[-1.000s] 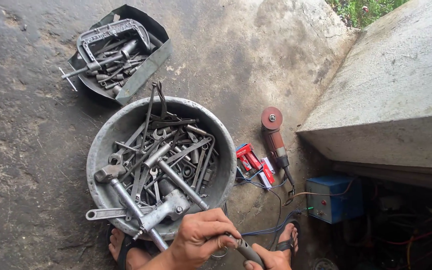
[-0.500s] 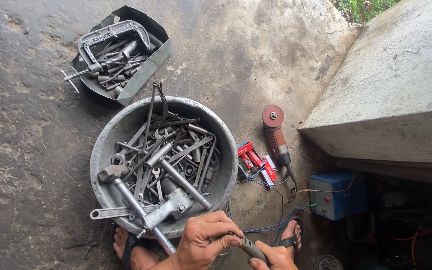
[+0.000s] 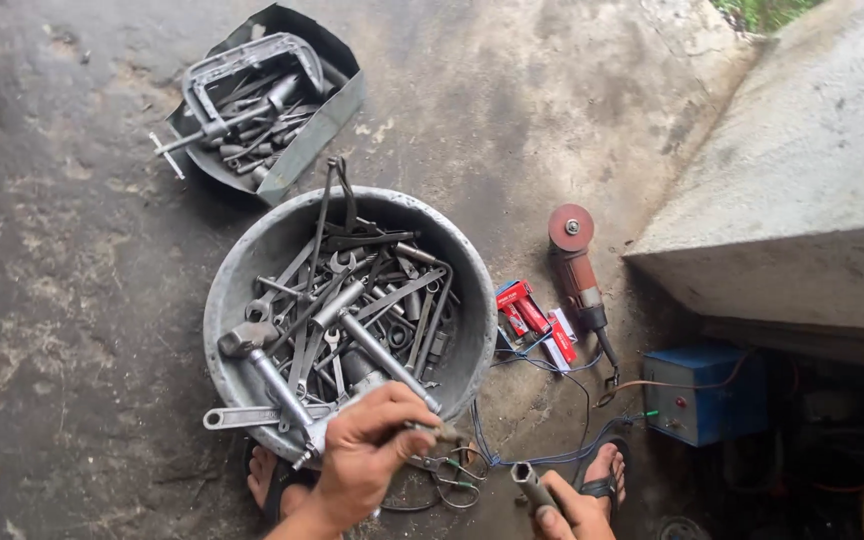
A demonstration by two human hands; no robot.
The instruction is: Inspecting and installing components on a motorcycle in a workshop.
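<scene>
Squatting on stained concrete floor [image 3: 82, 330]

My round grey metal basin [image 3: 252, 270] is filled with dull steel-grey wrenches and spanners [image 3: 352, 300], and the dented tray behind it [image 3: 327, 125] is a darker greenish grey with a pale grey clamp [image 3: 242, 75] inside. The angle grinder [image 3: 577, 270] is rust-red with a reddish disc, the small boxes beside it [image 3: 527, 310] bright red and white. The square welding box [image 3: 702, 390] is blue, the concrete floor [image 3: 62, 300] mottled grey-brown.
</scene>
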